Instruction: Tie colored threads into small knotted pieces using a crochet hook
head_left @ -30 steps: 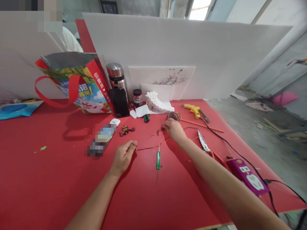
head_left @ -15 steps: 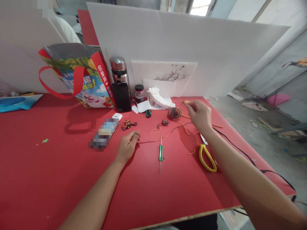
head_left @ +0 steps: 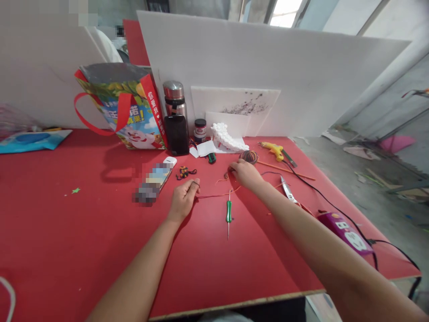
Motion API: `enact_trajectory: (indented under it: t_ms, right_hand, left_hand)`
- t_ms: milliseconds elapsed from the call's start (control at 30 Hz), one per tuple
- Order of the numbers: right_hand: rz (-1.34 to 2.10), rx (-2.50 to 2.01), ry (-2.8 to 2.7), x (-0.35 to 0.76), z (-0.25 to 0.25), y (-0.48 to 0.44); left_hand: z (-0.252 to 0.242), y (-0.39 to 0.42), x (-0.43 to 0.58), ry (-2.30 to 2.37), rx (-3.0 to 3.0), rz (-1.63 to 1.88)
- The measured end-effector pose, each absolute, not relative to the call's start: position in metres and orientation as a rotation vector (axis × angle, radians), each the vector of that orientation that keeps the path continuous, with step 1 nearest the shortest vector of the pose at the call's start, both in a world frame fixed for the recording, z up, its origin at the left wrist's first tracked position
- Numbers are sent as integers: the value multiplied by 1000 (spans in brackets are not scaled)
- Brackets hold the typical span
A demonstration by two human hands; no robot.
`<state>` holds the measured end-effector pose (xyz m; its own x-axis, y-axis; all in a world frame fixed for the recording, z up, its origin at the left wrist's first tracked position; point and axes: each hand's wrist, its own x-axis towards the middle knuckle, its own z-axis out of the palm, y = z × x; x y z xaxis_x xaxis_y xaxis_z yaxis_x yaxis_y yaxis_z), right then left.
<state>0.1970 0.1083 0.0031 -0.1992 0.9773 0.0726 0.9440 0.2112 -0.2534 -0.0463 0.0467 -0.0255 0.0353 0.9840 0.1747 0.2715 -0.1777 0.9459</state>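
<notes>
And there's the left hand (head_left: 183, 197), between nine and ten o'clock of the slim green-handled metal tool (head_left: 229, 212), fingers clamped together on a thin orange-red strand of yarn (head_left: 214, 196)! That strand runs toward three o'clock, past the tool's upper tip, low over the red bench (head_left: 261, 268). The right hand (head_left: 246, 172) is at one o'clock, fingers bunched just beside a small dark-and-orange yarn tangle (head_left: 226, 175); whether they grip anything, I can't tell. Just past it, at twelve, sits the round multicoloured yarn ball (head_left: 248, 156). Metal-bladed scissors (head_left: 287, 189) lie between two and three, the yellow glue gun (head_left: 274, 150) at one, farther out.
</notes>
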Motion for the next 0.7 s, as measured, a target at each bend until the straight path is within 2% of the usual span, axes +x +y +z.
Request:
enact_trajectory:
  t_ms: [333, 533, 600, 700]
  right_hand:
    - [520, -1681, -1898, 162, -4, 137]
    - [732, -1476, -1752, 160, 14, 86]
    - [919, -1328, -1731, 153, 19, 58]
    - [1557, -895, -1452, 138, 22, 28]
  left_hand:
    - [-26, 53, -47, 1287, 1470, 1226]
    - [-25, 53, -45, 1177, 1299, 1287]
    - [-17, 46, -39, 1093, 1229, 1308]
    - [0, 31, -29, 843, 1097, 1310]
